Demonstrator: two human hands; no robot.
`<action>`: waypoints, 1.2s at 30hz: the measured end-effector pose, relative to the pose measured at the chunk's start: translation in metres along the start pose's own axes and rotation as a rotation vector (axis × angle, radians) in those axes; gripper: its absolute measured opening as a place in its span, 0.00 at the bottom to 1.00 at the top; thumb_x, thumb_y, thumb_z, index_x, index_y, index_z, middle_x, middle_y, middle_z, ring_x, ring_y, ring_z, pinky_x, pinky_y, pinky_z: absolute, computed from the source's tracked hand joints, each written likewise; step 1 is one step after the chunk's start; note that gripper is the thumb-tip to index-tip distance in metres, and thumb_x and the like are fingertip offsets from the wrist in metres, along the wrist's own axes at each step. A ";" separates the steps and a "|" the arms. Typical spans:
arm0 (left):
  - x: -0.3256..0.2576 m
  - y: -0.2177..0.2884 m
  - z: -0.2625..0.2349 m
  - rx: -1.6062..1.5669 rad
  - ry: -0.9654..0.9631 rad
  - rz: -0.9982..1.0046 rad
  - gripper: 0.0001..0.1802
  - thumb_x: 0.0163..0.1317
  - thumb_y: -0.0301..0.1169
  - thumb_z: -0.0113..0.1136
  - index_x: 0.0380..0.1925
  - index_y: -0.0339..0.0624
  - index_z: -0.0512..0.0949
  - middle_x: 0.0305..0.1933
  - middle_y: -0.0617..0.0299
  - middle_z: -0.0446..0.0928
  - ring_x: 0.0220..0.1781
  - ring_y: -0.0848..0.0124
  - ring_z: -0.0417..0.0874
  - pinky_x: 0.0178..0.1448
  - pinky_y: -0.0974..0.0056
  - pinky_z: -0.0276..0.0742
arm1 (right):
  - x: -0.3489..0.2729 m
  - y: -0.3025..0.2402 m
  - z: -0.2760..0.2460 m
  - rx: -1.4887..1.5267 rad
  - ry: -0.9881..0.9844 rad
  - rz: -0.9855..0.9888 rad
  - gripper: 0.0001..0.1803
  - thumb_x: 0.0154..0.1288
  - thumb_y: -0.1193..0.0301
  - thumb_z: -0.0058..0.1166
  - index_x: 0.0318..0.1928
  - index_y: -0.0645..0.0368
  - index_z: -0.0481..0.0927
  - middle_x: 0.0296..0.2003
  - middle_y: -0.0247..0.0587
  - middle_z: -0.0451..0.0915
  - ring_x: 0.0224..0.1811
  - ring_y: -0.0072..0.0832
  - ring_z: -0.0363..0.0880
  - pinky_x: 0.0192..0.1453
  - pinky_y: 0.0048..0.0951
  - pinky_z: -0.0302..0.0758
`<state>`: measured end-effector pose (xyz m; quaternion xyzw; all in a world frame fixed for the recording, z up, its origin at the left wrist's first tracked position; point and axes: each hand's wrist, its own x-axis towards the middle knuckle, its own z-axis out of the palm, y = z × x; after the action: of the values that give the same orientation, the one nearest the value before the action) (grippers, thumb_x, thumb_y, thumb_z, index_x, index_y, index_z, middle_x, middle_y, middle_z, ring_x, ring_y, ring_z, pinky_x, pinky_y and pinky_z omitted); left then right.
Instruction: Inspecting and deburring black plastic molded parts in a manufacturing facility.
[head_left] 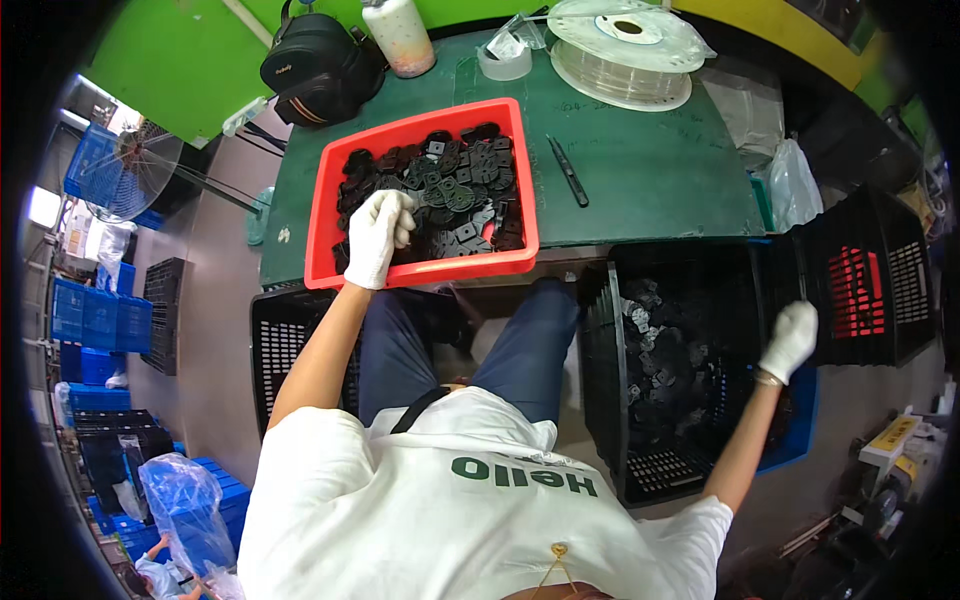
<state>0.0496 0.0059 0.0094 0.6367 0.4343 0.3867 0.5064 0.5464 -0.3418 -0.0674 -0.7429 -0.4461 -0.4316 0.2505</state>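
A red tray (318,230) on the green table holds a heap of small black plastic parts (450,190), flat with rounded ends and holes. My left hand (378,237), in a white glove, is over the tray's near left corner with its fingers curled closed. Whatever those fingers hold, if anything, is hidden. Out to the right, my right hand (792,338), also gloved, is closed beside the dark crates. Its grasp cannot be made out. Between that hand and my knees stands a black crate (602,380) with more black and grey parts (655,345) inside.
On the green table (660,180) lie a black-handled slim tool (568,172), a spool of clear tubing (625,75), a tape roll (505,62), a bottle (398,38) and a black bag (318,70). A slatted black crate (908,280) stands far right. A fan (135,170) is left.
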 end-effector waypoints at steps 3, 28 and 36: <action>-0.006 0.001 -0.011 -0.124 0.130 0.047 0.20 0.74 0.44 0.45 0.31 0.40 0.76 0.15 0.69 0.67 0.13 0.83 0.61 0.18 0.75 0.56 | 0.051 -0.126 0.005 1.053 -0.401 0.667 0.08 0.71 0.70 0.49 0.36 0.59 0.79 0.25 0.34 0.75 0.23 0.16 0.69 0.25 0.20 0.63; -0.045 -0.039 -0.138 -0.102 0.315 0.331 0.13 0.74 0.31 0.44 0.47 0.31 0.73 0.34 0.54 0.83 0.39 0.69 0.83 0.52 0.65 0.76 | 0.157 -0.536 0.090 0.850 -0.732 -1.158 0.22 0.57 0.55 0.58 0.46 0.55 0.77 0.52 0.44 0.74 0.58 0.43 0.70 0.63 0.45 0.66; -0.035 -0.065 -0.131 0.023 0.303 0.400 0.09 0.68 0.22 0.45 0.41 0.31 0.75 0.23 0.58 0.78 0.31 0.69 0.80 0.56 0.63 0.74 | 0.160 -0.535 0.085 0.826 -0.782 -0.938 0.20 0.53 0.72 0.63 0.49 0.54 0.77 0.48 0.37 0.75 0.48 0.37 0.74 0.51 0.37 0.72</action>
<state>-0.0939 0.0207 -0.0317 0.6505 0.3750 0.5653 0.3418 0.1483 0.0489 0.0216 -0.4186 -0.9000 0.0061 0.1217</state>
